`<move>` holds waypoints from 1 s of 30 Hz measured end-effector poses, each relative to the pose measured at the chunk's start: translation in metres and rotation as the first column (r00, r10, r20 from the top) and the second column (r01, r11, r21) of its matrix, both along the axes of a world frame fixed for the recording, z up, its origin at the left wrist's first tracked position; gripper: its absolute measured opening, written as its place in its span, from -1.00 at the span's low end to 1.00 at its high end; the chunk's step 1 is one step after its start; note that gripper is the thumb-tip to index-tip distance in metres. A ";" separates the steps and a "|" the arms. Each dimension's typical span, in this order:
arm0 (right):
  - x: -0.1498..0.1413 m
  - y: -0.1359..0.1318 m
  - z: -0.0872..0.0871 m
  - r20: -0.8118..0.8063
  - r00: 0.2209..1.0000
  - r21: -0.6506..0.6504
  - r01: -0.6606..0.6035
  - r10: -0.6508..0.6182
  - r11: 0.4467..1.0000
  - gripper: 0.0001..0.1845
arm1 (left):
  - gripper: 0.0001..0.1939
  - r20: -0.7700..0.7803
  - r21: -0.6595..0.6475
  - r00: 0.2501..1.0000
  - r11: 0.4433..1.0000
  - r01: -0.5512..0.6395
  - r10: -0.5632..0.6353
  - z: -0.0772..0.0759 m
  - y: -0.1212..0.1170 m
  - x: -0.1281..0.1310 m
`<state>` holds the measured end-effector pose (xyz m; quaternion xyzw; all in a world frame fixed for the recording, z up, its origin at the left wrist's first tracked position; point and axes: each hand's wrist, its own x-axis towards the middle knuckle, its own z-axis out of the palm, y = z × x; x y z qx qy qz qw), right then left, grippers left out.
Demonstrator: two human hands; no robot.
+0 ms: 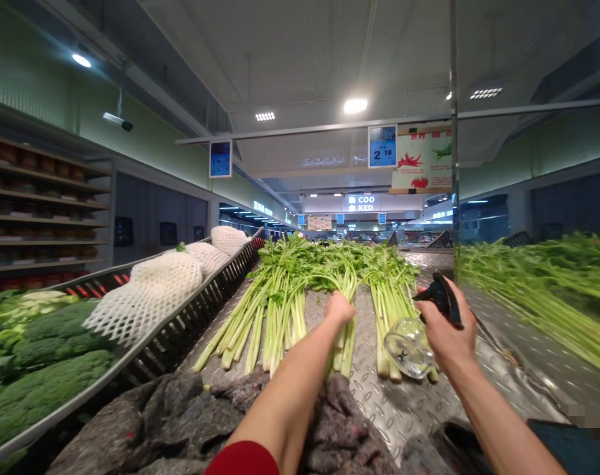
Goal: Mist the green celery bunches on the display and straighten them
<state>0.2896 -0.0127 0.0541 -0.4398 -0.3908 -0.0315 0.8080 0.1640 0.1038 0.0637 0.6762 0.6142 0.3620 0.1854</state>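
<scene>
My left hand (339,310) is closed round a few celery stalks (348,349) in the middle of the metal display shelf. Their leafy tops spread beyond my fingers. My right hand (451,326) grips the black trigger head of a spray bottle (409,348), whose clear body tilts to the left over the shelf. More celery (284,316) lies to the left of my left hand, roots towards me. Another celery bunch (386,310) rests just left of the bottle, which covers part of its stalks.
Along the near edge sits a crumpled grey blanket (181,422). On the left, a black crate wall (171,330) borders broccoli (65,366) and produce in white foam netting (151,290). A mirror panel (527,218) stands at the right. Price signs (382,146) hang overhead.
</scene>
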 end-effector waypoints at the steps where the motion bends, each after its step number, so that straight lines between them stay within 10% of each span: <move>1: 0.000 0.000 0.001 -0.004 1.000 0.001 -0.002 0.002 1.000 -0.43 | -0.53 0.048 0.012 0.999 1.000 0.019 -0.020 0.015 0.005 -0.005; 6: -0.001 -0.005 0.005 -0.020 1.000 0.020 -0.013 0.013 1.000 -0.45 | -0.65 0.209 0.064 0.977 0.997 0.037 -0.049 0.055 0.023 -0.017; 14: -0.004 -0.004 0.001 0.002 1.000 0.007 -0.001 0.001 1.000 -0.43 | -0.21 0.024 -0.040 0.989 0.988 -0.148 0.149 -0.037 -0.010 -0.011; 18: -0.003 -0.001 -0.002 -0.004 1.000 0.004 -0.012 0.012 1.000 -0.44 | 0.03 -0.194 0.028 0.969 0.989 -0.148 0.150 -0.034 -0.013 0.013; 23: 0.000 -0.001 -0.004 -0.025 1.000 -0.029 -0.003 0.002 1.000 -0.43 | -0.21 -0.007 -0.124 0.998 0.990 -0.064 0.064 -0.031 -0.011 0.012; 26: 0.000 -0.001 -0.003 0.001 1.000 -0.040 0.016 -0.016 0.999 -0.46 | -0.48 0.118 -0.151 0.992 0.986 0.071 -0.054 -0.018 -0.012 -0.002; 30: -0.003 -0.004 -0.001 0.019 1.000 -0.027 0.016 -0.015 1.000 -0.46 | -0.75 0.331 -0.006 0.897 0.950 0.312 -0.292 0.045 -0.010 -0.016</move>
